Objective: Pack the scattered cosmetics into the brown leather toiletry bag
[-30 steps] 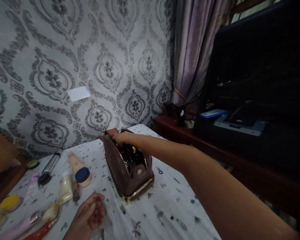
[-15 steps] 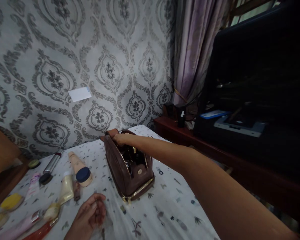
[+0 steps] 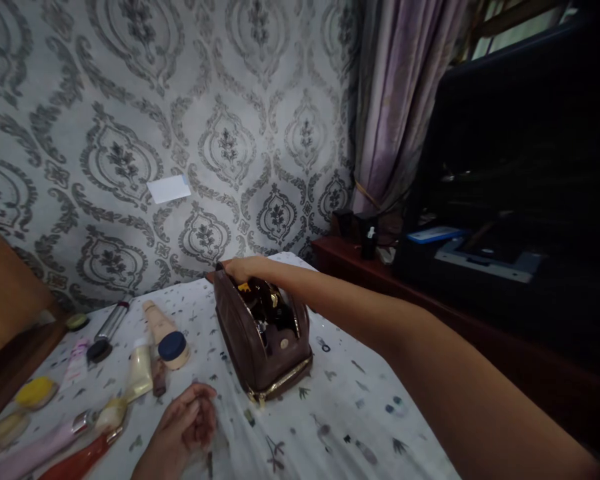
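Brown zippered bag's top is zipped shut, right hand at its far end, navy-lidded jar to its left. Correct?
No: the brown zippered bag's top is open; the head view shows the zipper edges parted. The right hand and navy-lidded jar are as stated.

We cannot see the fingertips of the right hand or identify the contents of the brown bag; near left, the bottom edge crops a red tube.
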### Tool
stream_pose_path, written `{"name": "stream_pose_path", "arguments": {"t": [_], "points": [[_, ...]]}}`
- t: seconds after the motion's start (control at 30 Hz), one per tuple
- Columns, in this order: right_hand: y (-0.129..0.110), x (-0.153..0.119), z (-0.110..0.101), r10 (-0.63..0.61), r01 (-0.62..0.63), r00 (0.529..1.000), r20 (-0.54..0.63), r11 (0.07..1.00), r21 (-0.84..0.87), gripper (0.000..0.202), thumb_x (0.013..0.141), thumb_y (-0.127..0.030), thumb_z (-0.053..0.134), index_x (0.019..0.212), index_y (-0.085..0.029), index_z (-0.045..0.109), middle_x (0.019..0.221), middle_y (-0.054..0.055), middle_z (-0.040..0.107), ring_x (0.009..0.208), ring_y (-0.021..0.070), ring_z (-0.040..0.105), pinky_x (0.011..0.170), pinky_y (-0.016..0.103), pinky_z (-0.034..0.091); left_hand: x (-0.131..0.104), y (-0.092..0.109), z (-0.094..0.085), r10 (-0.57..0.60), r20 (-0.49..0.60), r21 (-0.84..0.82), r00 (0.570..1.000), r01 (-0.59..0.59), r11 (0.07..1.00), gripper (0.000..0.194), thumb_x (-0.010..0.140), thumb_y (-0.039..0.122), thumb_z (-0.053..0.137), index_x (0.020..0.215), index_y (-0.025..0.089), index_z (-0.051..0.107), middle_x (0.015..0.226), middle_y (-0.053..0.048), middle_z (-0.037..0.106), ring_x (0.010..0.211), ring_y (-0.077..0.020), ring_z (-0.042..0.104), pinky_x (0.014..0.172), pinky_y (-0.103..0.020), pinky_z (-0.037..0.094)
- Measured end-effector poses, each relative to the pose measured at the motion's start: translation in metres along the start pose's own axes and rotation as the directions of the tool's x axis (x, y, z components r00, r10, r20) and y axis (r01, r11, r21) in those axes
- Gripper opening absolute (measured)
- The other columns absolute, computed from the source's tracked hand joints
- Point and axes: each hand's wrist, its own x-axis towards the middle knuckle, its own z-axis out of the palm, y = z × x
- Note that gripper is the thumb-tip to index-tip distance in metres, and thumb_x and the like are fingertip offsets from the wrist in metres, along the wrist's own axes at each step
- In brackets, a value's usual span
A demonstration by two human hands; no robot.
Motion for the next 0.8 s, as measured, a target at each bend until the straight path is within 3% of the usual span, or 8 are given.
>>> {"name": "stream_pose_path", "arguments": {"t": [0.07, 0.17, 0.3, 0.4, 0.5, 0.63, 0.73, 0.8], "points": [[-0.007, -0.007, -0.015, 0.008, -0.007, 1.0, 0.021, 0.999, -0.051, 0.015, 0.083, -0.012, 0.069, 0.097, -0.01, 0.071, 0.099, 0.011, 0.073, 0.091, 0.0243, 0.069, 0.079, 0.036, 0.054, -0.001, 0.001, 0.0, 0.004, 0.006, 0.008, 1.0, -0.004, 1.0, 0.041, 0.071, 0.046, 0.081, 0.094, 0.015, 0.066, 0.068, -0.003, 0.064, 0.055, -0.0115, 0.056, 0.051, -0.021, 0.042], [-0.026, -0.029, -0.027, -0.009, -0.001, 0.996, -0.094, 0.994, -0.105, 0.019, 0.087, -0.008, 0.057, 0.1, -0.008, 0.07, 0.107, 0.018, 0.071, 0.1, 0.0282, 0.067, 0.079, 0.033, 0.051, -0.005, 0.003, 0.005, 0.019, 0.005, 0.008, 1.0, -0.019, 1.0, 0.042, 0.072, 0.048, 0.08, 0.094, 0.015, 0.067, 0.069, -0.004, 0.064, 0.055, -0.0109, 0.054, 0.052, -0.022, 0.042], [-0.067, -0.073, -0.014, -0.114, 0.079, 0.951, -0.287, 0.988, -0.13, 0.026, 0.099, -0.018, 0.04, 0.112, -0.013, 0.063, 0.111, 0.016, 0.067, 0.098, 0.025, 0.065, 0.076, 0.032, 0.048, -0.008, 0.006, 0.014, 0.069, 0.001, 0.01, 0.998, -0.069, 0.998, 0.04, 0.073, 0.048, 0.079, 0.094, 0.015, 0.069, 0.069, -0.003, 0.064, 0.056, -0.0104, 0.054, 0.051, -0.021, 0.041], [-0.097, -0.105, 0.015, -0.375, 0.359, 0.828, -0.417, 0.926, -0.119, 0.02, 0.099, -0.021, 0.043, 0.1, -0.015, 0.062, 0.096, 0.01, 0.067, 0.085, 0.0204, 0.063, 0.065, 0.028, 0.044, -0.007, 0.004, 0.017, 0.111, 0.019, 0.013, 0.994, -0.111, 0.994, 0.039, 0.072, 0.046, 0.08, 0.093, 0.014, 0.069, 0.067, -0.003, 0.065, 0.055, -0.0106, 0.055, 0.05, -0.021, 0.041], [-0.116, -0.129, 0.048, -0.501, 0.547, 0.688, -0.525, 0.833, -0.078, 0.018, 0.098, -0.019, 0.045, 0.091, -0.016, 0.061, 0.081, 0.005, 0.064, 0.073, 0.0174, 0.059, 0.059, 0.027, 0.04, -0.009, 0.006, 0.021, 0.166, 0.028, 0.04, 0.986, -0.167, 0.985, 0.04, 0.069, 0.049, 0.081, 0.082, 0.013, 0.068, 0.064, -0.003, 0.064, 0.053, -0.0122, 0.056, 0.049, -0.021, 0.04], [-0.127, -0.15, 0.085, -0.392, 0.663, 0.563, -0.727, 0.74, 0.114, 0.021, 0.1, -0.019, 0.04, 0.094, -0.015, 0.06, 0.076, 0.005, 0.064, 0.069, 0.0156, 0.057, 0.065, 0.027, 0.045, -0.029, 0.039, 0.032, 0.285, 0.089, 0.18, 0.954, -0.297, 0.938, 0.038, 0.073, 0.049, 0.078, 0.075, 0.013, 0.069, 0.063, -0.004, 0.064, 0.057, -0.0148, 0.058, 0.053, -0.023, 0.041], [-0.134, -0.161, 0.107, -0.217, 0.659, 0.584, -0.782, 0.69, 0.299, 0.019, 0.1, -0.017, 0.043, 0.098, -0.017, 0.061, 0.077, 0.004, 0.066, 0.069, 0.0139, 0.06, 0.067, 0.025, 0.047, -0.071, 0.078, 0.035, 0.256, 0.167, 0.312, 0.952, -0.298, 0.902, 0.029, 0.078, 0.038, 0.076, 0.082, 0.01, 0.074, 0.067, -0.009, 0.067, 0.061, -0.0179, 0.059, 0.058, -0.027, 0.04], [-0.14, -0.166, 0.121, -0.157, 0.627, 0.638, -0.754, 0.674, 0.391, 0.018, 0.1, -0.018, 0.044, 0.098, -0.018, 0.062, 0.08, 0.004, 0.068, 0.072, 0.0139, 0.063, 0.069, 0.024, 0.048, -0.113, 0.094, 0.03, 0.291, 0.088, 0.285, 0.953, -0.304, 0.909, 0.021, 0.071, 0.026, 0.082, 0.078, 0.008, 0.075, 0.07, -0.012, 0.068, 0.068, -0.0221, 0.061, 0.065, -0.03, 0.043]]}}
